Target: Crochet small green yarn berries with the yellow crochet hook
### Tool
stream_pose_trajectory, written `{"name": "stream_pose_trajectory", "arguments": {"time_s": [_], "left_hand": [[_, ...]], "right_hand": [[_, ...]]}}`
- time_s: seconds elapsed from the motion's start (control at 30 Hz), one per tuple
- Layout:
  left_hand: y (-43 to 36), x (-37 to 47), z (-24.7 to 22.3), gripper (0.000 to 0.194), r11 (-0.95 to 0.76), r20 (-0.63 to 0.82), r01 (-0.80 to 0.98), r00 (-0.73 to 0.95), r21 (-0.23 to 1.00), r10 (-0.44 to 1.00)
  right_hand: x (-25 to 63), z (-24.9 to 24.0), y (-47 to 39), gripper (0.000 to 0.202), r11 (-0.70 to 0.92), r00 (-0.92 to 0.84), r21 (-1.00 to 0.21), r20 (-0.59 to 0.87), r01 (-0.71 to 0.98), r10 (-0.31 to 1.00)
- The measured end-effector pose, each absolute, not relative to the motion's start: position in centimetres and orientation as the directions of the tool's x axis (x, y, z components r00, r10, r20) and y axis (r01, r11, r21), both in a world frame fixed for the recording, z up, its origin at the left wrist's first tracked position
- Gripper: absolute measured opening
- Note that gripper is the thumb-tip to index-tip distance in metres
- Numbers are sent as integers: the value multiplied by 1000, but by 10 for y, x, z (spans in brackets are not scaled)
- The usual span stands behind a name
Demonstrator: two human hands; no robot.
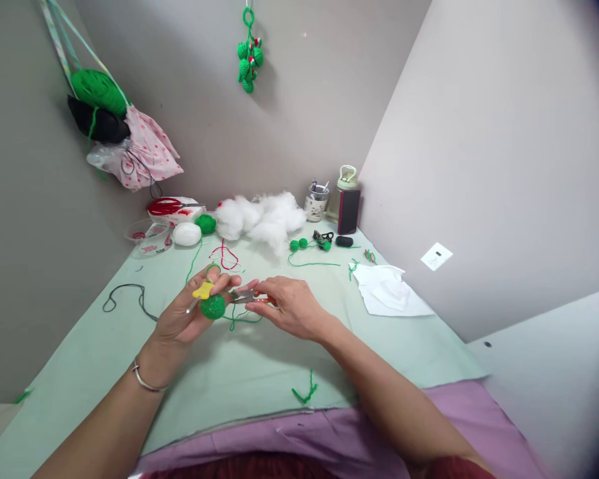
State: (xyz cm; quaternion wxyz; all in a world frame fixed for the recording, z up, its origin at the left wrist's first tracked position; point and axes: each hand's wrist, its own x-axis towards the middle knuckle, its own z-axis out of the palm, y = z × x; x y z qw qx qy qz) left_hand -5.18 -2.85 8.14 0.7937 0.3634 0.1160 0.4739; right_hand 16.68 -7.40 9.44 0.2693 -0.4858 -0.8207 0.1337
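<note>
Pale green cloth (259,379) below; my left hand (177,319) pinches a green crocheted ball (212,307), likely light, squishy, best gripped round its sides; my right hand (294,306) grips orange-handled metal scissors (247,297).

No readable text or labels

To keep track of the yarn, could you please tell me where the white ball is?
In the head view, the white ball sits back left, between the clear container and green yarn ball.
</note>
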Motion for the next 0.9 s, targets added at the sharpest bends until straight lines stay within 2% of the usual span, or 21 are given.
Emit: {"name": "stream_pose_trajectory", "arguments": {"time_s": [0.23,0.37,0.57,0.67,0.73,0.8,0.83,0.9], "left_hand": [[-31,-46,83,28,302,142,-632,553,714,821],[-31,-47,80,26,308,120,-624,547,718,829],[-29,-47,82,30,293,66,-676,451,676,890],[-27,-46,82,33,282,4,-644,405,712,914],[-27,-43,80,31,297,-30,-594,417,748,909],[-29,-38,76,27,328,-70,-520,454,789,888],[-31,-34,74,25,345,-94,-471,478,811,873],[-36,-27,70,24,353,-117,-401,505,845,855]], "right_hand": [[162,92,-77,23,550,-463,-550,303,628,833],[162,94,-79,20,585,-538,-530,262,614,802],[163,86,-78,29,630,-689,-473,64,616,722],[167,80,-73,43,544,-605,-531,73,649,793],[169,79,-71,57,435,-451,-646,155,628,879],[170,77,-69,70,376,-309,-763,240,526,920],[170,76,-69,71,383,-270,-801,284,461,920],[169,74,-68,50,447,-249,-807,375,386,893]]}}
